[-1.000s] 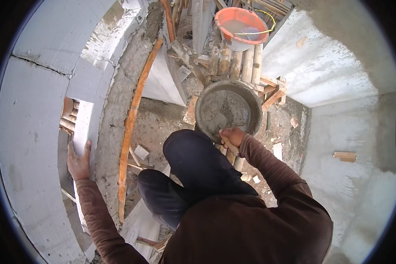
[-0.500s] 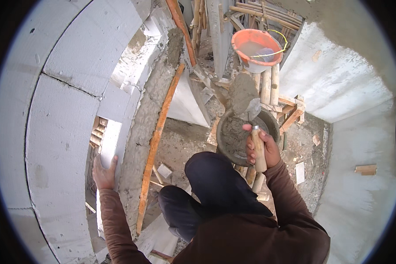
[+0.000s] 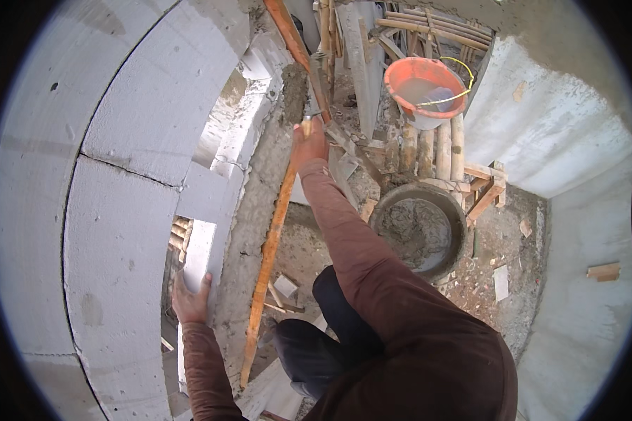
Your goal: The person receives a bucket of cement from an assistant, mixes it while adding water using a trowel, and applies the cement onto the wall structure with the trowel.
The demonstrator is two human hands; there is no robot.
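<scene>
From where I stand, the right hand [image 3: 311, 147] is closed round the wooden handle of a trowel [image 3: 307, 127], out over the far stretch of the rough grey ledge [image 3: 242, 217], just beside the orange plank [image 3: 277, 214]. The trowel should be light and stiff, best held by that handle, though wet mortar could make it slick; it points toward the far end, its long axis running near to far, the blade too edge-on to read. On the left, the left hand [image 3: 191, 298] is half spread, thumb and fingers astride a white block [image 3: 201, 247], which also lies lengthwise near to far, along the ledge. I'd guess it's rigid, fairly light and easily chipped at the corners, so gripping across its width suits.
</scene>
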